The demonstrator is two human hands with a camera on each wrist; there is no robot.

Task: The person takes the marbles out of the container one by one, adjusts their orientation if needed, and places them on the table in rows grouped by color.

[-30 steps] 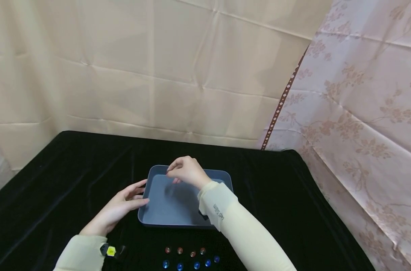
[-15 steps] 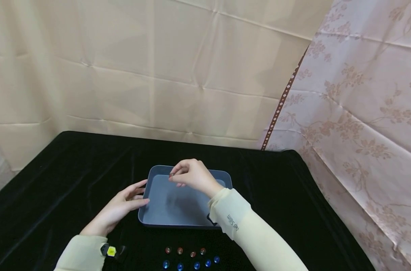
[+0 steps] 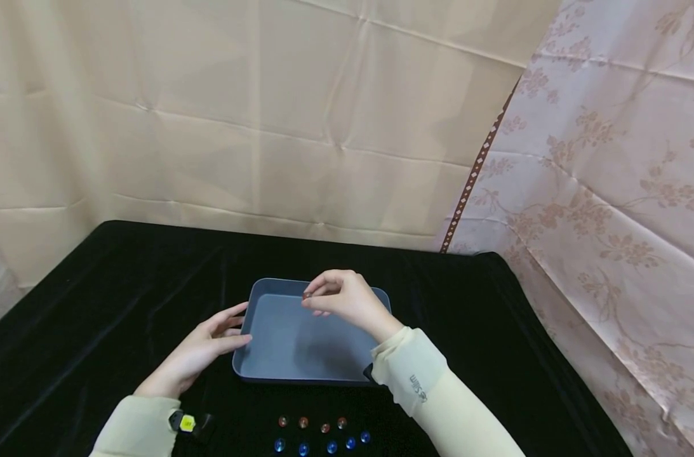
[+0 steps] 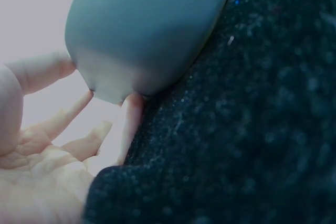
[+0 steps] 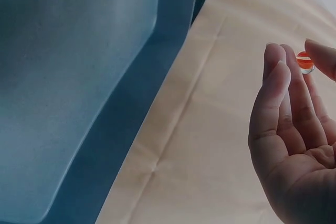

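My right hand [image 3: 349, 301] pinches a clear glass marble [image 5: 304, 62] with an orange-red swirl between thumb and fingers, above the far part of a blue-grey rectangular tray [image 3: 284, 343]. The remaining fingers of that hand are loosely bent in the right wrist view. At the tray's left side, my left hand [image 3: 206, 343] touches the rim and outer wall with extended thumb and fingertips. The left wrist view shows those fingertips [image 4: 135, 100] against the wall. Two rows of marbles lie on the black cloth in front of the tray: reddish ones [image 3: 303, 422] and, nearer, blue ones [image 3: 331, 447].
Black cloth [image 3: 152, 285] covers the table under the tray. A cream curtain [image 3: 209, 127] hangs behind it, and a pink floral curtain [image 3: 609, 190] on the right. Wrist devices sit at both cuffs, the left one [image 3: 183, 422] bearing a yellow label.
My right hand has moved to the right over the tray, with the marble coming into sight between its fingertips. My left hand stays at the tray's side.
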